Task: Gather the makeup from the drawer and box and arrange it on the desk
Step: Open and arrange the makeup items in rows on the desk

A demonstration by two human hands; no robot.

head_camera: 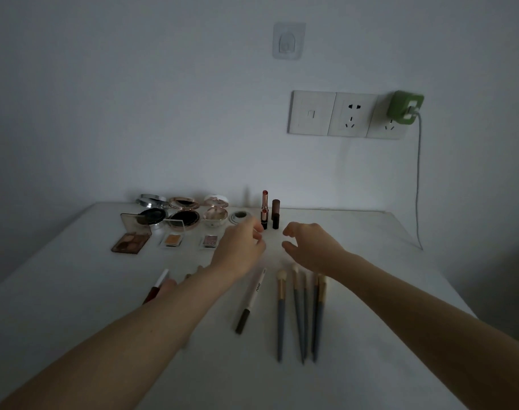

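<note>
Makeup is laid out on the white desk [370, 261]. Open compacts [183, 216] stand in a row at the back, with a brown eyeshadow palette [131, 242] and two small shadow pans [172, 240] in front. Two lipsticks [264, 210] stand upright near the wall. Several blue-handled brushes [299, 309] and a white pencil [252, 300] lie nearer me. My left hand [240, 250] hovers just in front of the lipsticks, fingers loosely curled, holding nothing. My right hand [308, 245] hovers beside it, fingers relaxed and empty.
A red-capped tube [156, 287] lies partly under my left forearm. Wall sockets [347, 113] carry a green charger [404, 108] whose cable [418, 187] drops to the desk's right rear corner.
</note>
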